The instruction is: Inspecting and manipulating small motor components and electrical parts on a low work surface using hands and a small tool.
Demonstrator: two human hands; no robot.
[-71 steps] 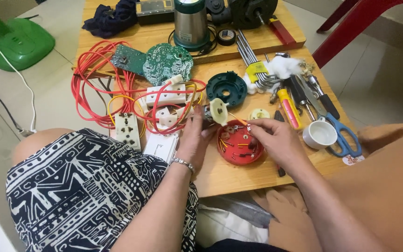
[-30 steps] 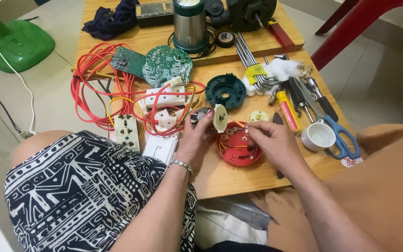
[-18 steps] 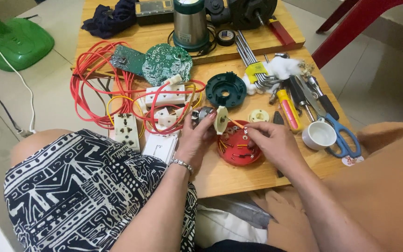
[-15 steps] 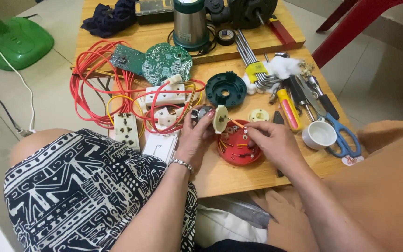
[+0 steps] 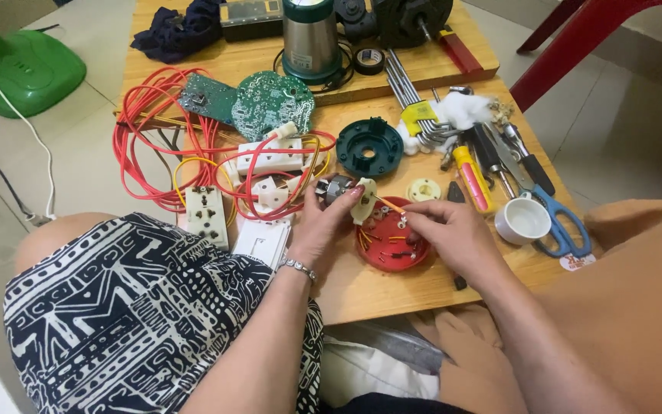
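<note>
Left hand (image 5: 319, 226) is wrapped around a small grey motor (image 5: 336, 188) with a cream plastic piece (image 5: 363, 202) stuck on its front, fingers closed on it and holding it just above the wooden table (image 5: 377, 287), right at the upper left edge of the red round housing (image 5: 392, 244). Right hand (image 5: 453, 234) is over the right side of that red housing, fingers pinched narrow on a thin orange wire (image 5: 387, 205) that runs up to the cream piece, so both hands meet pretty much at the same spot. The red housing sits flat on the table with a few short wires and small white bits inside it. Behind the hands there's a dark green round cover (image 5: 369, 146), and just right of the motor a little cream ring (image 5: 423, 189). Off to the left is a big tangle of red cable (image 5: 151, 146) looped around white sockets (image 5: 273, 157), plus a green circuit board (image 5: 270, 103) further back. To the right of the hands: a yellow-handled screwdriver (image 5: 470, 178), a small white cup (image 5: 522, 221) and blue-handled scissors (image 5: 565, 222), all near each other, with a bunch of hex keys (image 5: 411, 100) behind them. A metal jar base (image 5: 310, 38) stands at the far end of the table. The person's patterned black and white clothing (image 5: 139, 307) fills the lower left.
</note>
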